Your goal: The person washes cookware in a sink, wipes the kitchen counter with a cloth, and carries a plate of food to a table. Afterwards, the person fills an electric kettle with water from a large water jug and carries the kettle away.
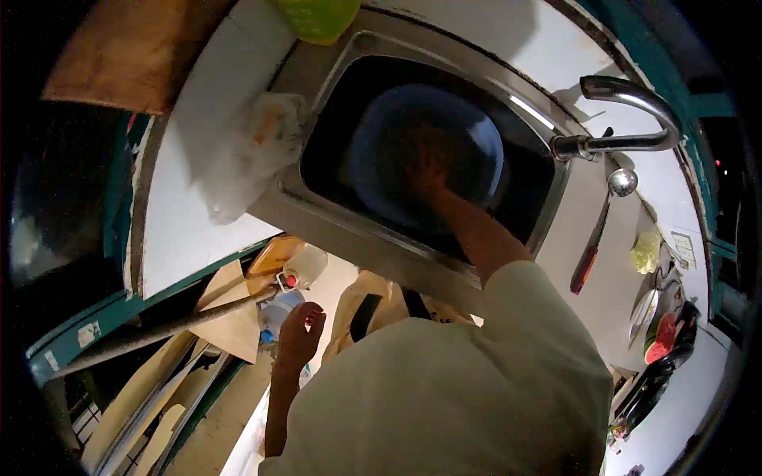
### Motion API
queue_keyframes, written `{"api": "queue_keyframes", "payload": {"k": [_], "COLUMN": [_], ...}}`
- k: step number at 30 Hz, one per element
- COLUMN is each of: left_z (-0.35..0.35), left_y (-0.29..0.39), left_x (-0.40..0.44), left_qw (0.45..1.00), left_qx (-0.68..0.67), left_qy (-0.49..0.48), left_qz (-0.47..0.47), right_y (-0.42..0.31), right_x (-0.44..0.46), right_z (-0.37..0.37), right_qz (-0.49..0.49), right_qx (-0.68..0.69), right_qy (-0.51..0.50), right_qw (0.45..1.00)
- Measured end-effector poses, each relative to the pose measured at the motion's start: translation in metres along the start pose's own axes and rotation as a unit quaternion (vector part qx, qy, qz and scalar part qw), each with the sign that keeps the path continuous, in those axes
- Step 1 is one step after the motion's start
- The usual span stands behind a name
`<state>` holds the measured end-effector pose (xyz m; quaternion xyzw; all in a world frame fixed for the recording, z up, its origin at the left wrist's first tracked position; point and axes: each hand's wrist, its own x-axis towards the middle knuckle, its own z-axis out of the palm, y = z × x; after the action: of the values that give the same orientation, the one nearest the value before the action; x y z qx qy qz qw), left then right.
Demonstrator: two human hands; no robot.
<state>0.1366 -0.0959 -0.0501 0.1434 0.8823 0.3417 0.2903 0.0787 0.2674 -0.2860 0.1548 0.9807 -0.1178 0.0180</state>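
Observation:
My right hand (429, 165) reaches down into a round bluish basin (490, 141) that stands in the sink (357, 232). Its fingers look spread over the basin's dark inside; shadow hides whatever lies beneath them. Out to the left, below the counter edge, my left hand (300, 332) hangs beside my body with its fingers curled in and nothing visible in them. Nearest to it are a pale bluish plastic container (278, 311) and a translucent jug (308, 265) with a red cap.
A curved metal faucet (635, 143) rises at the sink's right, near a ladle (621, 183) with a red handle. Farther right lie a yellow crumpled item (646, 252) and cut watermelon (660, 338). A plastic bag (246, 163) and a yellow-green container (321, 17) are left of the sink.

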Motion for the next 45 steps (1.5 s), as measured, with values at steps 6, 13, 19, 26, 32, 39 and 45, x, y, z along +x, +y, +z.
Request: {"api": "queue_keyframes", "payload": {"k": [6,13,19,26,32,39,45], "left_z": [-0.005,0.016,0.067,0.109,0.088,0.04,0.021], "left_y": [0.01,0.075,0.104,0.101,0.13,0.195,0.244], "left_x": [0.037,0.127,0.223,0.276,0.275,0.255,0.245], "left_qw": [0.998,0.865,0.729,0.768,0.891,0.97,0.947], "left_qx": [-0.047,-0.468,-0.597,-0.569,-0.341,-0.157,-0.171], "left_qy": [-0.043,-0.176,-0.278,-0.269,-0.3,-0.125,-0.137], "left_qz": [0.027,-0.027,-0.188,-0.116,0.024,0.139,0.235], "right_y": [0.025,0.007,-0.051,0.113,0.252,0.253,0.07], "right_x": [-0.002,-0.017,-0.045,-0.107,-0.059,-0.07,-0.065], "right_z": [-0.041,-0.001,-0.19,-0.223,-0.263,-0.236,-0.204], "right_qz": [0.046,-0.081,-0.118,0.224,0.374,0.382,0.174], "right_qx": [0.02,0.215,0.463,0.289,0.094,0.095,0.568], "right_qy": [-0.099,-0.113,-0.092,0.318,0.304,0.43,0.207], "right_qw": [0.994,0.967,0.874,0.875,0.871,0.813,0.777]}}
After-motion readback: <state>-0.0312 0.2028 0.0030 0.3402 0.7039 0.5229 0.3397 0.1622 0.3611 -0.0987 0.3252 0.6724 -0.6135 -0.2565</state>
